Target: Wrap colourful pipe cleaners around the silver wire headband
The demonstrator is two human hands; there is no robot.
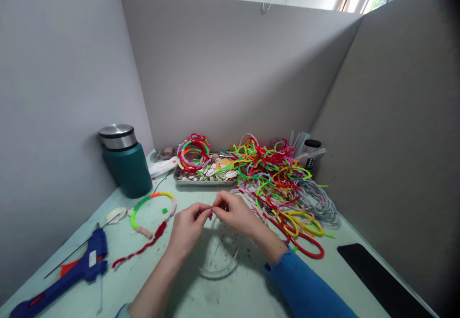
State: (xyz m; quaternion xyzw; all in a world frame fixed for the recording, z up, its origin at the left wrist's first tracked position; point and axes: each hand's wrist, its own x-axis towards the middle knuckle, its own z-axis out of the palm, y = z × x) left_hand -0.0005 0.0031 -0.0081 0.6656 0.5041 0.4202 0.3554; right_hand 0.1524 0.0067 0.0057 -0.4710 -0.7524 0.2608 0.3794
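My left hand and my right hand meet over the middle of the table, fingertips pinched together. Between them is a short bit of red pipe cleaner, mostly covered by the fingers. Below the hands shows a pale, see-through ring; its upper part is hidden, so I cannot tell whether it is held or lies on the table. Left of my left hand lies a ring wrapped in green, yellow, orange and pink, with a loose red fuzzy strand trailing from it.
A blue glue gun lies front left, near a teal bottle. At the back, a metal tray holds shells and wrapped rings. A heap of coloured pipe cleaners, grey tubing and a black phone-like slab are rightward. Grey panels enclose the table.
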